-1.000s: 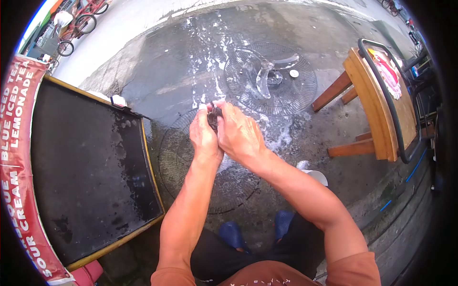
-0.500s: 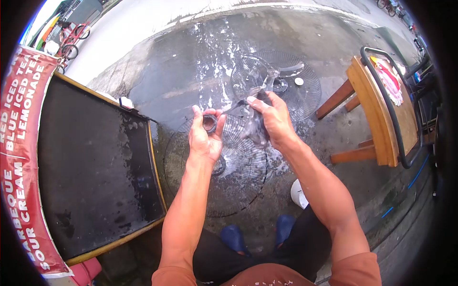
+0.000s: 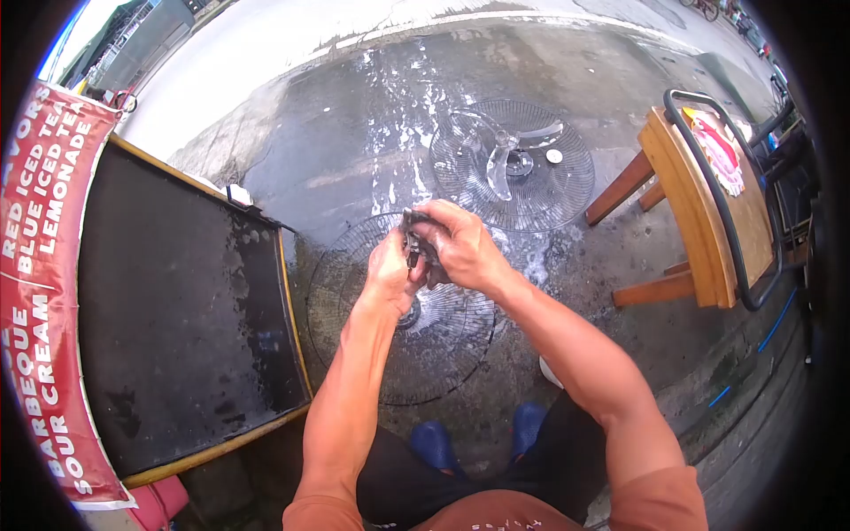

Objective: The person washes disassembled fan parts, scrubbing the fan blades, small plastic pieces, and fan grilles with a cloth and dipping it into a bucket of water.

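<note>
My left hand [image 3: 386,273] is closed around a small dark ring-shaped part, now mostly hidden between the fingers. Pressed against it is my right hand [image 3: 467,255], which grips a wet dark cloth [image 3: 435,271]. Both hands meet above a round wire fan grille [image 3: 354,365] lying on the wet ground. Farther off lies a second fan grille [image 3: 567,199], with a clear fan blade [image 3: 498,173] resting on it. A small white round piece [image 3: 554,157] sits on that grille, right of the blade.
A black board with a yellow edge [image 3: 177,319] stands at my left beside a red lettered banner [image 3: 44,292]. To the right is a wooden table [image 3: 660,168] with a black metal frame. A white container [image 3: 550,372] is partly hidden by my right forearm. Soapy water streaks the concrete.
My right hand has come left and down with the cloth to meet my left hand. The cloth now covers the ring that showed plainly before.
</note>
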Demonstrator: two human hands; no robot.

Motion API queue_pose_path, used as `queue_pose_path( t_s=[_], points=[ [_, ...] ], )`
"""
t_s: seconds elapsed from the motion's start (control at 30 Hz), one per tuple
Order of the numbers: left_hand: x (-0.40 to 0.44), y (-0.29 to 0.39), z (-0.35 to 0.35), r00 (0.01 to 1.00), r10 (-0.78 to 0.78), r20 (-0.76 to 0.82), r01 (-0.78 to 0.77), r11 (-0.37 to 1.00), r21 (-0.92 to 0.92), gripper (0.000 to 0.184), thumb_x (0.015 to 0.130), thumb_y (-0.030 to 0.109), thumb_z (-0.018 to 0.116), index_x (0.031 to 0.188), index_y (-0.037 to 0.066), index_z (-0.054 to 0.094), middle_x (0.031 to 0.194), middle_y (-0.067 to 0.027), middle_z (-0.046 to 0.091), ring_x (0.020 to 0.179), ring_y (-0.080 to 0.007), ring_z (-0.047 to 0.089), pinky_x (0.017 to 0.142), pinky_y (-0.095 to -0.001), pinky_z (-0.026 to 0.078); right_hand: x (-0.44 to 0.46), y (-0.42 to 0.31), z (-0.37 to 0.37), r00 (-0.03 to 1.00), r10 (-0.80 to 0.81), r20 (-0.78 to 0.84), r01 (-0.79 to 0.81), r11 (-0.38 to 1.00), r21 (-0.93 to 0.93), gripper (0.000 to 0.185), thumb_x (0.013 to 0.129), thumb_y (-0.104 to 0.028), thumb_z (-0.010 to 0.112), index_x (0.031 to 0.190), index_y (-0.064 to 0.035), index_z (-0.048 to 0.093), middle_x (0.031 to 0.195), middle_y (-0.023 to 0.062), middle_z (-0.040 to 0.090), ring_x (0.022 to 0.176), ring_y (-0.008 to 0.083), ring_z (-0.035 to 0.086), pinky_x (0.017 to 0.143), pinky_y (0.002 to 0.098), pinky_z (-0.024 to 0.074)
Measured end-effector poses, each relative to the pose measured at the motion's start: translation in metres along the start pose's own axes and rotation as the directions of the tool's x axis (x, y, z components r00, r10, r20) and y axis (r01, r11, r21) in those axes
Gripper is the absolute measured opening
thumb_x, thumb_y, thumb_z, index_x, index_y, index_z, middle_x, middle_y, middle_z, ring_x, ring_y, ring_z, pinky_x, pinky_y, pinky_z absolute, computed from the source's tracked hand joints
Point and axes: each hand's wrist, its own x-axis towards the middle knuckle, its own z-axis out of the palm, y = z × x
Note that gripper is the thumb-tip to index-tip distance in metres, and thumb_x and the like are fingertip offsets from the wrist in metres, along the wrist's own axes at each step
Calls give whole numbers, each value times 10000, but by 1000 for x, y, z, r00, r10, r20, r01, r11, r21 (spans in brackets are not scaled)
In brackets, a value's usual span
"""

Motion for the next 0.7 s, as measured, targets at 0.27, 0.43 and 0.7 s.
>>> queue_pose_path(
  t_s=[0.27,0.43,0.7],
  points=[
    [30,-12,-24,985,-165,-56,146,957,-252,273,997,348,490,849,158,619,659,-24,581,535,-168,576,493,-335,508,-16,-13,21,939,-335,74,343,924,-168,177,905,24,642,1078,-14,650,941,134,624,877,309,648,766,393,531],
    [12,-5,-27,992,-109,65,124,938,-325,323,1022,349,420,1013,147,672,978,-88,691,930,-247,674,873,-461,560,-21,-7,22,864,-476,164,503,825,-258,302,829,-14,661,1124,-64,621,986,143,616,913,379,642,742,462,566],
    [-2,18,7,992,-84,99,108,956,-273,350,1053,464,446,914,198,626,710,57,585,455,-46,432,370,-211,269,-12,-17,8,966,-238,-100,223,964,-144,209,938,-45,637,1142,-10,610,1002,154,624,913,363,660,774,420,532]
  ],
)
